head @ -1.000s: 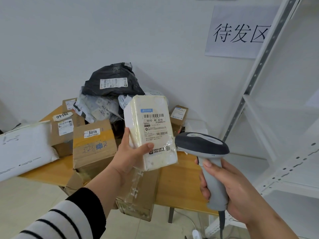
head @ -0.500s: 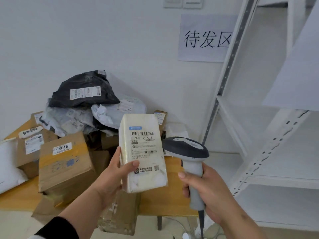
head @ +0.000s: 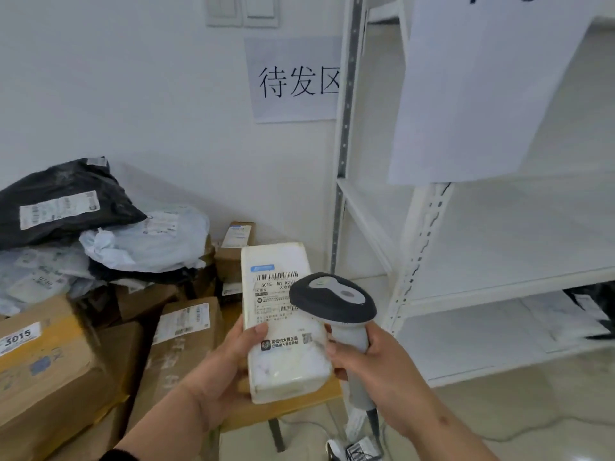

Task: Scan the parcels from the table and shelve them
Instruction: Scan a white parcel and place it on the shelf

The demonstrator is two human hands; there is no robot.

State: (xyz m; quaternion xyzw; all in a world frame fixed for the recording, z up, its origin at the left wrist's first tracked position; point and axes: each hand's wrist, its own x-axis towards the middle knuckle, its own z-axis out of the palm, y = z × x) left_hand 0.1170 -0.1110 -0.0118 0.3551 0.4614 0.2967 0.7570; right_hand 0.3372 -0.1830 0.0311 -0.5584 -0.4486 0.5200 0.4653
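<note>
White rectangular plastic-wrapped parcel (head: 283, 321) stands upright in the left hand (head: 226, 367), thumb pinching its label face, just in front of the wooden tabletop (head: 289, 402). The right hand (head: 376, 364) wraps the grey-and-black barcode scanner (head: 336, 302), whose head overlaps the label. Scanning should go best with the scanner drawn back and aimed at the barcode above "501E M1 A21"; beyond the parcel, a wall sign (head: 294, 79) reads "待发区" and a brown cardboard box (head: 43, 371) is marked "3015".

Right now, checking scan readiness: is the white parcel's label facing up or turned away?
Facing up. The white parcel, held by the left hand, shows its barcodes; the scanner overlaps its right edge.
</note>
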